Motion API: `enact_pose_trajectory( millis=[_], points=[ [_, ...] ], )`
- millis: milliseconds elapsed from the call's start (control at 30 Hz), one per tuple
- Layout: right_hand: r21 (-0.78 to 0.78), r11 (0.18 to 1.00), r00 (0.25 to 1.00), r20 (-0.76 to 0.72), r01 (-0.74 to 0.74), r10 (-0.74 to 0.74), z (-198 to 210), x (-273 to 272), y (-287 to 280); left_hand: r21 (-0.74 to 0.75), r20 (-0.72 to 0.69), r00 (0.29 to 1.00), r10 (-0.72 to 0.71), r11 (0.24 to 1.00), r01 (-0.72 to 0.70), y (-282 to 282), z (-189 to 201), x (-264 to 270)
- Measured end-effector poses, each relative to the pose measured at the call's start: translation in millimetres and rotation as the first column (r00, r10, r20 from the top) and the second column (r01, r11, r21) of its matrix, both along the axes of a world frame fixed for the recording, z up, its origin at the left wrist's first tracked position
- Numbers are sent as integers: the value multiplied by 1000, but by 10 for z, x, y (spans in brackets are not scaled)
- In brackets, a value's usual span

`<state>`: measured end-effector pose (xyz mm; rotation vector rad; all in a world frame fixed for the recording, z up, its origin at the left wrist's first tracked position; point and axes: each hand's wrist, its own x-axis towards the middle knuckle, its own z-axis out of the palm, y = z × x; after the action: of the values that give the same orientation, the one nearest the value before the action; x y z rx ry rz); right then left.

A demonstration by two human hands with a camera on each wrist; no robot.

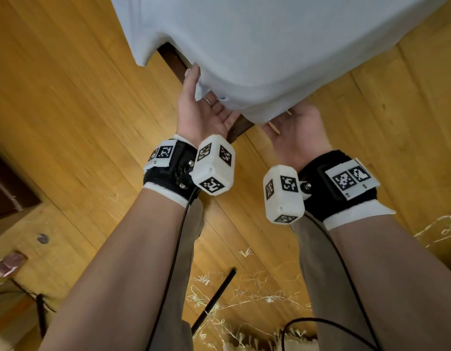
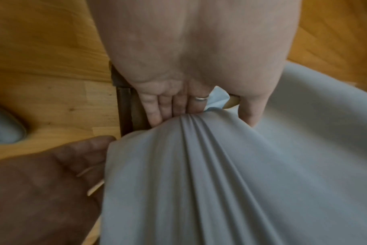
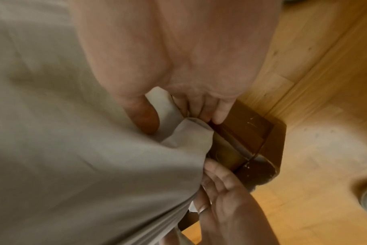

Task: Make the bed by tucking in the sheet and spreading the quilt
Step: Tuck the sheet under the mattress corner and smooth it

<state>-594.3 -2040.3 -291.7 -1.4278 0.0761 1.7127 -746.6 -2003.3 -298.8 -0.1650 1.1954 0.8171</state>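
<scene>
A pale blue-grey sheet (image 1: pixel 270 46) covers the mattress corner, which juts toward me over a dark wooden bed frame (image 1: pixel 240 127). My left hand (image 1: pixel 201 110) lies palm up at the corner's left side. Its straight fingers (image 2: pixel 168 107) run under gathered folds of the sheet (image 2: pixel 220 165), and the thumb rests on the cloth. My right hand (image 1: pixel 297 130) is palm up under the corner's right side. In the right wrist view its thumb and curled fingers (image 3: pixel 216 109) pinch a rolled edge of the sheet (image 3: pixel 168 106) against the frame (image 3: pixel 247 132). No quilt is in view.
Light wooden floor (image 1: pixel 67 97) surrounds the bed. Straw-like fibres (image 1: pixel 244 295) and a black rod (image 1: pixel 214 297) lie near my legs. Dark furniture (image 1: pixel 6 188) stands at the left edge. A grey slipper (image 2: pixel 2 126) shows on the floor. Cables hang from both wrists.
</scene>
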Motion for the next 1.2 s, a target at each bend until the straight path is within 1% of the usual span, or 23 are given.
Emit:
enact_pose_trajectory(
  millis=[67,100,167,267,333,367,400,433,500,533,567,633,733,767,833,867,933,1000,1033,1100,1133,1167,1200],
  points=[
    [-19,999,997,71,-34,35,-1,31,-21,-10,-74,997,-38,999,37,27,0,-5],
    [-26,999,997,76,-30,32,-7,48,-27,-4,-113,991,-75,997,75,37,6,-16],
    [-18,999,999,14,31,-31,-1,62,-39,28,-170,976,-136,989,143,39,25,-59],
    [-4,989,985,-91,150,-150,0,62,-74,62,-123,987,-100,992,108,-22,13,-169],
    [-8,987,979,-120,163,-163,-3,48,-97,55,-71,995,-66,996,70,-82,35,-243],
    [-14,987,978,-128,162,-162,-4,40,-105,52,-74,996,-57,997,61,-98,41,-263],
    [-20,986,976,-137,168,-169,-7,33,-104,56,-111,992,-60,996,66,-93,36,-268],
    [-22,983,971,-153,180,-181,-17,33,-102,60,-196,977,-84,993,97,-85,30,-268],
    [-19,980,965,-174,197,-198,-24,36,-96,41,-408,904,-129,986,159,-50,-7,-274],
    [-17,980,963,-179,200,-200,-17,36,-91,32,-476,869,-138,984,174,-24,-24,-284],
    [-14,980,962,-186,199,-198,-7,40,-90,25,-500,855,-136,985,171,7,-18,-290],
    [-7,983,964,-192,185,-183,-1,66,-95,29,-479,869,-124,987,157,72,29,-271],
    [-15,984,966,-189,177,-177,12,81,-92,74,-459,872,-168,971,226,132,127,-159],
    [-19,984,966,-187,178,-179,19,74,-93,105,-406,901,-154,971,213,132,121,-129],
    [-21,982,965,-186,187,-187,30,65,-93,146,-167,983,-78,984,103,128,72,-102],
    [-22,981,962,-190,195,-195,29,66,-93,146,-32,999,-24,989,29,117,35,-94],
    [-24,977,954,-211,211,-211,39,70,-95,96,180,980,86,990,-105,110,-64,-91],
    [-22,975,947,-235,222,-221,47,72,-97,83,310,942,128,983,-161,108,-113,-70],
    [-21,973,943,-242,228,-227,48,71,-98,90,340,933,119,983,-159,105,-124,-52],
    [-23,970,935,-262,240,-238,41,67,-96,90,332,938,98,987,-135,71,-94,-35],
    [-28,968,929,-274,250,-248,35,60,-96,85,291,952,96,988,-126,48,-71,-59],
    [-33,965,924,-283,259,-258,39,47,-98,78,214,972,96,990,-115,26,-45,-102],
    [-36,962,918,-290,272,-270,49,38,-104,71,103,990,95,992,-103,8,2,-153]
  ],
)
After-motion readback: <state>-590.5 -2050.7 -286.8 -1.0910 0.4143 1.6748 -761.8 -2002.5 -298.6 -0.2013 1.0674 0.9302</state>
